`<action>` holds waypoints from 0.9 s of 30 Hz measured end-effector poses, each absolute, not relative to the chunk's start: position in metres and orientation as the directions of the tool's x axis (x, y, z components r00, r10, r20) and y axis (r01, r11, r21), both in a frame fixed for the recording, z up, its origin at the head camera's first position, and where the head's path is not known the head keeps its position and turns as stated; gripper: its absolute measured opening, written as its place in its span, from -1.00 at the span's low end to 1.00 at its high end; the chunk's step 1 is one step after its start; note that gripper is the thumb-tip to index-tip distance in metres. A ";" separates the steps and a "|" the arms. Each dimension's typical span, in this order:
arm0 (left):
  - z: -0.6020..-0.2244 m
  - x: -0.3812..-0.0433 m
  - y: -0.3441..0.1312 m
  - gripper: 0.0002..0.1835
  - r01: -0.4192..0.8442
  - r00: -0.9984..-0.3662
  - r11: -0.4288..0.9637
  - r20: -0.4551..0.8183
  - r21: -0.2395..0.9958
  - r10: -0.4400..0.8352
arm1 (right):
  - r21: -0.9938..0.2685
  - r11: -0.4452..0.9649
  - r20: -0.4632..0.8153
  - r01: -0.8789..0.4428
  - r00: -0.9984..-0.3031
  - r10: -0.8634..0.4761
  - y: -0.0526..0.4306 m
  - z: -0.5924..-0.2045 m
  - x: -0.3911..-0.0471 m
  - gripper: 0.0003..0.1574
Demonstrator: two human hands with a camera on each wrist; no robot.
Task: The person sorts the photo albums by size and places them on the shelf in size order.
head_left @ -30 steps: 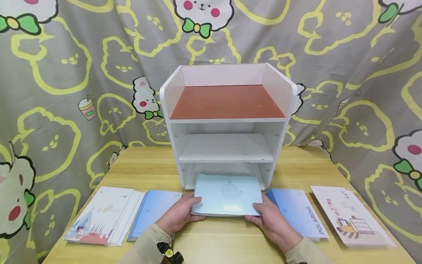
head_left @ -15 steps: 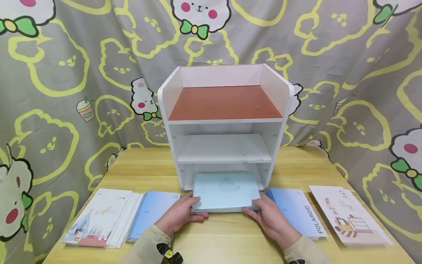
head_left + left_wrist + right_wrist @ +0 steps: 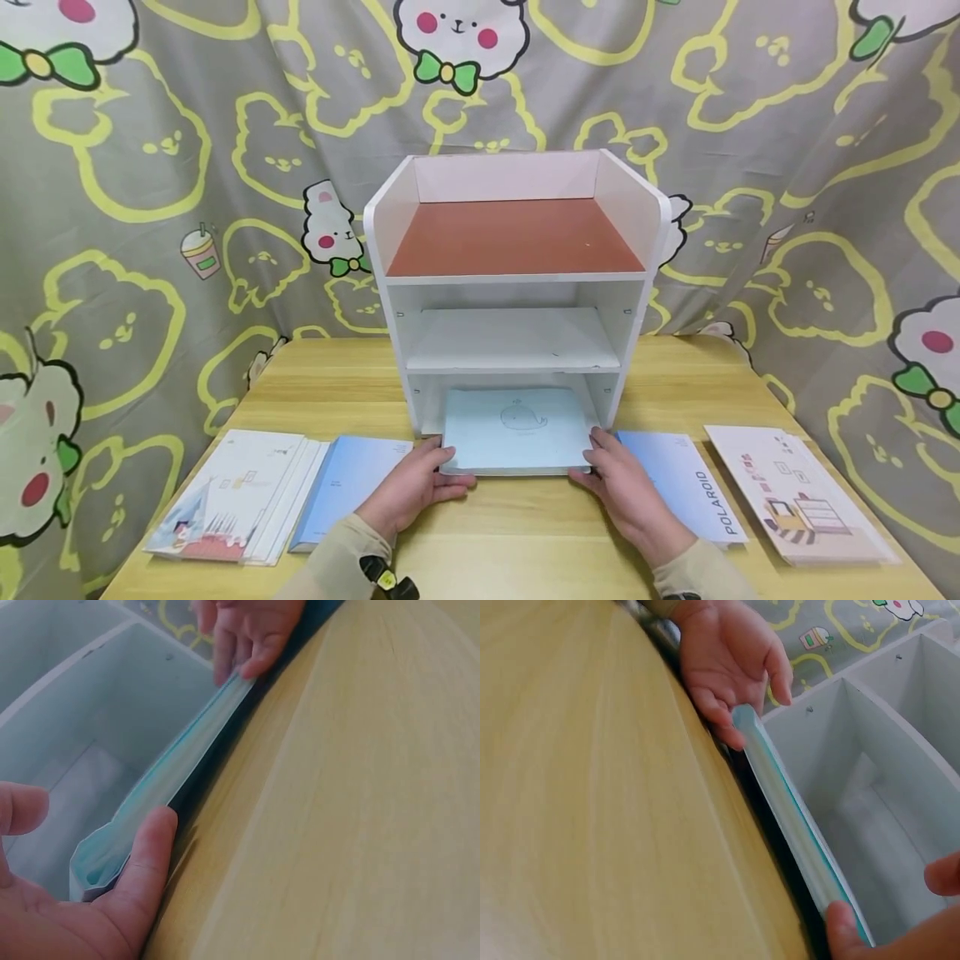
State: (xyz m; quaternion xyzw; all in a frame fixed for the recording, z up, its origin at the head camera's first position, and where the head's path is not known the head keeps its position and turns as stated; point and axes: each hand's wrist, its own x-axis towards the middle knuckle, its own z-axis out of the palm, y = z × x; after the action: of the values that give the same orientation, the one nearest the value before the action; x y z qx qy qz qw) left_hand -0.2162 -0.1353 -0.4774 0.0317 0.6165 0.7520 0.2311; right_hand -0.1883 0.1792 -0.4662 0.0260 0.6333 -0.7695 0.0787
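Note:
A light blue notebook [image 3: 517, 433] with a small whale drawing lies flat in the mouth of the shelf unit's bottom compartment, its front part jutting out past the edge. My left hand [image 3: 408, 487] holds its front left corner, one digit over the edge and another at the front. At the opposite corner, my right hand [image 3: 626, 492] holds the notebook with fingertips along its side and front. Both wrist views show the pale front edge [image 3: 199, 742] of the notebook running between the two hands, with dark shadow below. Parts of the fingers are hidden behind the notebook.
The white shelf unit [image 3: 517, 277] has a brown top surface [image 3: 517, 237] and a middle shelf [image 3: 513, 337]. Left on the wooden table [image 3: 517, 542] lie white illustrated booklets [image 3: 232, 492] and a blue book [image 3: 348, 483]. Right lie a "POLAROID" book [image 3: 686, 483] and a pink-white booklet [image 3: 798, 496].
The notebook has slid a little deeper into the bottom compartment and levelled out. My right hand has shifted slightly outward along its corner; my left hand has barely moved.

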 end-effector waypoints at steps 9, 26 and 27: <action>-0.478 -0.216 -0.135 -0.16 -0.297 -0.893 -0.128 -0.228 0.946 0.389 | -0.988 0.146 -0.055 0.053 -0.998 -0.007 0.181 -0.452 -0.183 -0.42; -0.481 -0.217 -0.135 -0.15 -0.294 -0.892 -0.129 -0.224 0.947 0.393 | -0.977 0.215 -0.119 -0.006 -0.819 -0.561 0.141 -0.465 -0.174 -0.52; -0.482 -0.217 -0.135 -0.15 -0.293 -0.891 -0.125 -0.223 0.948 0.395 | -0.977 0.214 -0.128 0.007 -0.819 -0.560 0.138 -0.466 -0.175 -0.50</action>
State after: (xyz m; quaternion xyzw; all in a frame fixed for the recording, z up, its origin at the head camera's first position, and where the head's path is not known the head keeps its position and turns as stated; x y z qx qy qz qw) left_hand -0.2171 -0.1353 -0.4815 0.0411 0.6202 0.7490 0.2294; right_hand -0.1752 0.1383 -0.4663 -0.1862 0.7425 -0.5984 0.2365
